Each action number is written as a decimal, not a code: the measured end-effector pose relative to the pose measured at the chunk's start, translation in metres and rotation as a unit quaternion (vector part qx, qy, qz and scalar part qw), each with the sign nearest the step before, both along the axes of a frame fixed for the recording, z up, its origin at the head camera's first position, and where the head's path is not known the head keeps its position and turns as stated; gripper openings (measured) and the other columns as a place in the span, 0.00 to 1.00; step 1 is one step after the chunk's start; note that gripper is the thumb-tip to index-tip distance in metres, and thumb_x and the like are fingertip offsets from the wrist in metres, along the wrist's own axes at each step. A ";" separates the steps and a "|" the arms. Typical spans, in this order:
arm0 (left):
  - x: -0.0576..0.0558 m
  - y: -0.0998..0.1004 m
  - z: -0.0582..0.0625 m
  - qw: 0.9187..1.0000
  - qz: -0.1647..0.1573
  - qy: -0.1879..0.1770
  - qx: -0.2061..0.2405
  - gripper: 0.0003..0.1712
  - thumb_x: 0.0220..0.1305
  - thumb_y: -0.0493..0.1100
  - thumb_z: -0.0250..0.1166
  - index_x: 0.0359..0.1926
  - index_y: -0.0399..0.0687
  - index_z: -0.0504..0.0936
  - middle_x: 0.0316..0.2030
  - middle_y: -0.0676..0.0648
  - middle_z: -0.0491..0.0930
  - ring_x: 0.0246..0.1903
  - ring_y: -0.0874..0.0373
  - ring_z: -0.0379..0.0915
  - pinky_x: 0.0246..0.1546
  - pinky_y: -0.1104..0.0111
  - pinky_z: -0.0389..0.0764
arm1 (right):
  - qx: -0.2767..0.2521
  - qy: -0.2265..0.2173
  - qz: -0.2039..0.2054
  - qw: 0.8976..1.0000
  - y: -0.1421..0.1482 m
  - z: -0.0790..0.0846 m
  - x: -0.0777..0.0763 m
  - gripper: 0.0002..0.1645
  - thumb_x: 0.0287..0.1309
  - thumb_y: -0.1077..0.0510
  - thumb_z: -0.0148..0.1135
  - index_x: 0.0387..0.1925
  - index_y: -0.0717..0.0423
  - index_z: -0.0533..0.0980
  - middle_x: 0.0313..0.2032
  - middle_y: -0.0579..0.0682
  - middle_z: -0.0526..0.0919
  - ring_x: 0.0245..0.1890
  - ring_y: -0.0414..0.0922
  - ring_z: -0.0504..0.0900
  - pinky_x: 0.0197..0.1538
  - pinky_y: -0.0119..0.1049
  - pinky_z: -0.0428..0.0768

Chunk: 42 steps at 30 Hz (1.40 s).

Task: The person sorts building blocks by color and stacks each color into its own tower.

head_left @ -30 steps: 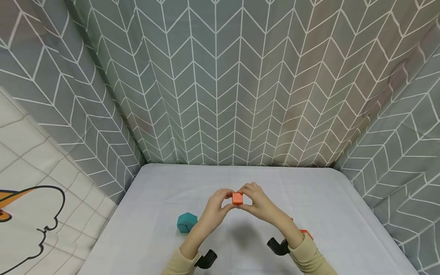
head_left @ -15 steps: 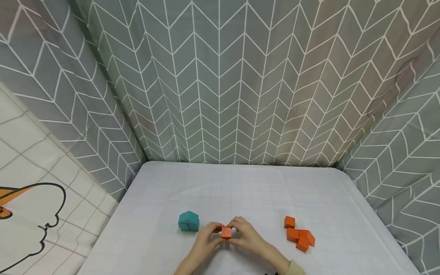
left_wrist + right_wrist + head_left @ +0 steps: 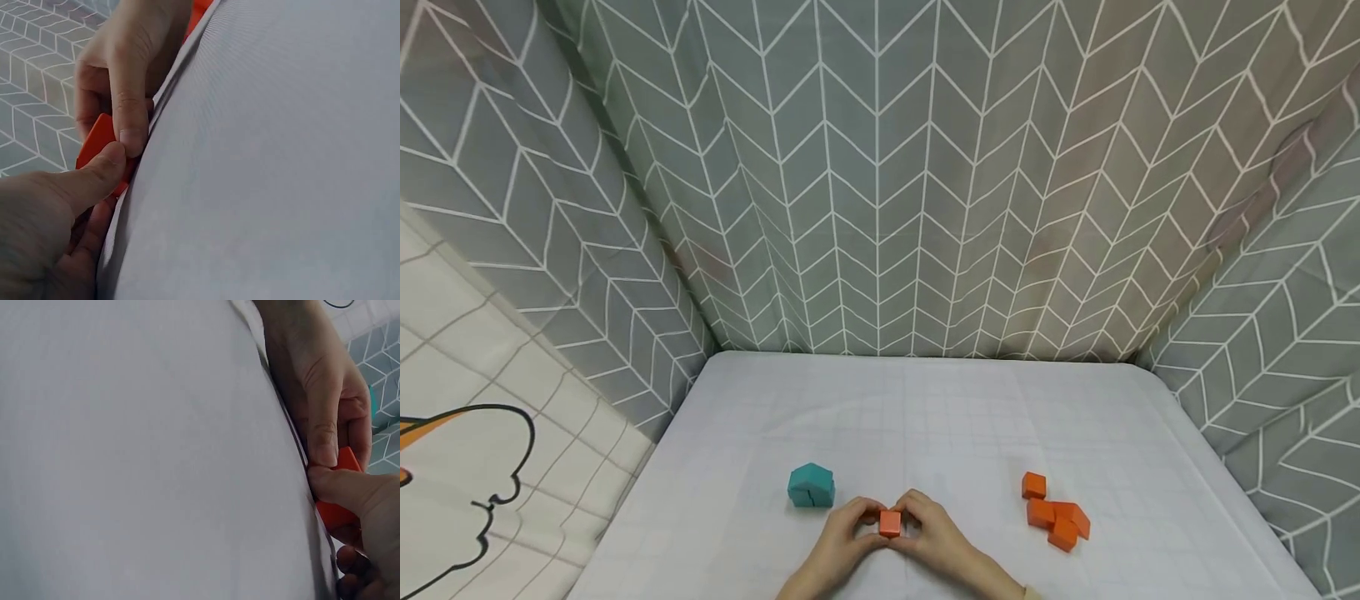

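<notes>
An orange block [image 3: 890,523] is between my two hands at the front middle of the table, its square face showing in the head view. From the left side my left hand [image 3: 841,543] pinches it with thumb and fingers. My right hand [image 3: 938,542] pinches it from the right. The left wrist view shows both thumbs side by side on the orange block [image 3: 95,142], close to the white cloth. In the right wrist view the fingers cover part of the orange block [image 3: 336,514], which lies right at the cloth.
A teal house-shaped block [image 3: 811,486], with seams across its front, stands left of the hands. To the right are a loose orange cube [image 3: 1033,485] and a cluster of orange blocks [image 3: 1063,534]. White cloth [image 3: 955,417] covers the table; patterned curtains [image 3: 895,208] hang behind it.
Both hands have come down and nearer the body with the orange block between them, mostly in the first half second. The orange blocks at right, earlier largely behind the right arm, now show.
</notes>
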<state>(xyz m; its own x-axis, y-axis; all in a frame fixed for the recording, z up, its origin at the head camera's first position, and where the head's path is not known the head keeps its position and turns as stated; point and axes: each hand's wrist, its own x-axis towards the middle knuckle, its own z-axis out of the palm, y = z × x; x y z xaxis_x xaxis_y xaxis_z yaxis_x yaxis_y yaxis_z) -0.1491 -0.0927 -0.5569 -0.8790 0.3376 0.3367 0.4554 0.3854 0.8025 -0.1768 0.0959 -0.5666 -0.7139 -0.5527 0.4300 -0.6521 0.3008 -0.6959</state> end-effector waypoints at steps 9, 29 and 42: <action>-0.005 -0.002 -0.020 1.000 0.006 0.007 -0.006 0.19 0.49 0.46 0.66 0.43 0.48 0.75 0.39 0.51 0.78 0.39 0.61 0.75 0.41 0.68 0.78 | -0.043 0.039 -0.010 0.998 -0.003 -0.015 0.001 0.17 0.40 0.57 0.71 0.35 0.53 0.75 0.31 0.45 0.74 0.25 0.42 0.69 0.28 0.18 0.66; -0.007 -0.002 -0.020 1.000 -0.002 0.021 0.008 0.20 0.48 0.48 0.67 0.42 0.47 0.75 0.39 0.53 0.77 0.38 0.64 0.74 0.41 0.72 0.78 | -0.019 0.007 -0.014 1.000 -0.001 -0.008 0.000 0.16 0.44 0.52 0.69 0.36 0.49 0.75 0.32 0.39 0.73 0.27 0.37 0.68 0.27 0.22 0.70; -0.007 -0.003 -0.019 1.000 -0.003 0.013 -0.005 0.20 0.49 0.47 0.67 0.43 0.47 0.74 0.40 0.53 0.77 0.39 0.64 0.73 0.41 0.71 0.78 | -0.021 0.011 -0.016 1.000 -0.001 -0.009 -0.001 0.16 0.43 0.53 0.70 0.36 0.50 0.75 0.31 0.40 0.73 0.27 0.37 0.68 0.27 0.22 0.69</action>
<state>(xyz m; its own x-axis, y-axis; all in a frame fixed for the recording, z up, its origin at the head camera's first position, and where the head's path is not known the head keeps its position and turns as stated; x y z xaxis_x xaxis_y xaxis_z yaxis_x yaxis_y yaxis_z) -0.1565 -0.0954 -0.5756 -0.8676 0.3465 0.3566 0.4789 0.3895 0.7867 -0.1773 0.0950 -0.5760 -0.7200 -0.5117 0.4687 -0.6589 0.2922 -0.6932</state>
